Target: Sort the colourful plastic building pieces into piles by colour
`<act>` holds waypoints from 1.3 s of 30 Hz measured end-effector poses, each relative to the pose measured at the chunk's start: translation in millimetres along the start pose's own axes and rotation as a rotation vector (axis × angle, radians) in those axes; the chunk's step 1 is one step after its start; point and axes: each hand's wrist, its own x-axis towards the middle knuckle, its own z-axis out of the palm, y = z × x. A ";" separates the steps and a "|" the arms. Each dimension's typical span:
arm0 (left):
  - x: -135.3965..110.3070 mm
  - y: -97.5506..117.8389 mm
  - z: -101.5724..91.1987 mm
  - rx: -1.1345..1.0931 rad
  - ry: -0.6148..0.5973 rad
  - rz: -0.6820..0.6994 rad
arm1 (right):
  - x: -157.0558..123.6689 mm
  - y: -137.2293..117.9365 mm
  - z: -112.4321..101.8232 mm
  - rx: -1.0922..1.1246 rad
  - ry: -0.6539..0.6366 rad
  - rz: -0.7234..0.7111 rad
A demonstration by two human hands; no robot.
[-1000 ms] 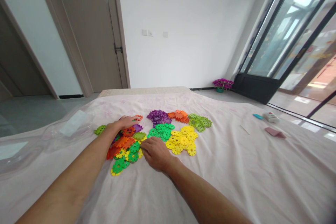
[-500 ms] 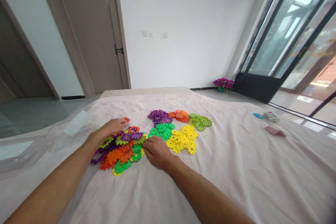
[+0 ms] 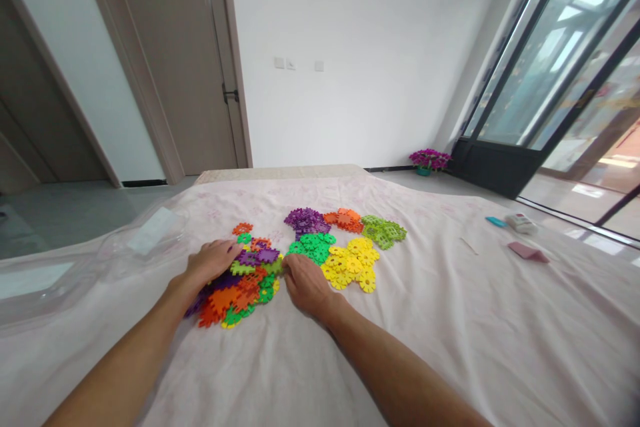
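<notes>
A mixed heap of flat notched plastic building pieces [image 3: 227, 300] in orange, purple, green and yellow lies on the bedsheet. My left hand [image 3: 213, 261] rests over the heap's left side, fingers extended and covering part of it. At the heap's right edge, my right hand [image 3: 306, 282] has its fingers closed on a light green plastic piece [image 3: 273, 267]; the fingertips are partly hidden. Beyond my right hand are single-colour piles: green discs [image 3: 314, 248], yellow discs [image 3: 351, 262], purple pieces [image 3: 306, 220], orange pieces [image 3: 345, 217] and light green squares [image 3: 384, 232].
Clear plastic containers [image 3: 95, 273] lie at the left. To the right are a thin stick [image 3: 469, 245], a pink cloth-like piece [image 3: 527, 252], a small white object [image 3: 521, 223] and a blue item [image 3: 496, 221]. The pale sheet [image 3: 425, 347] is wrinkled.
My left hand has come down and nearer onto the heap, uncovering an orange piece and a green piece at its far edge. My right hand stays at the heap's right edge.
</notes>
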 end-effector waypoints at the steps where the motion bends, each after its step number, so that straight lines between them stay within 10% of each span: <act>1: -4.6 -1.7 -2.9 -0.051 -0.017 0.010 | 0.0 -0.7 -0.4 -0.010 0.002 0.002; 8: -45.5 -37.6 -9.1 -0.030 0.100 -0.215 | 4.0 -5.0 -0.3 -0.159 -0.047 -0.004; 20: -75.4 -50.2 14.7 0.007 0.221 -0.130 | 40.6 -10.6 -17.2 -0.225 -0.190 -0.163; 32: -72.4 -48.1 13.7 0.041 0.217 -0.122 | 40.8 83.0 -52.3 0.624 0.360 0.475; 39: -70.7 -49.6 14.9 0.071 0.185 -0.122 | 9.1 150.8 -90.0 0.319 0.539 0.741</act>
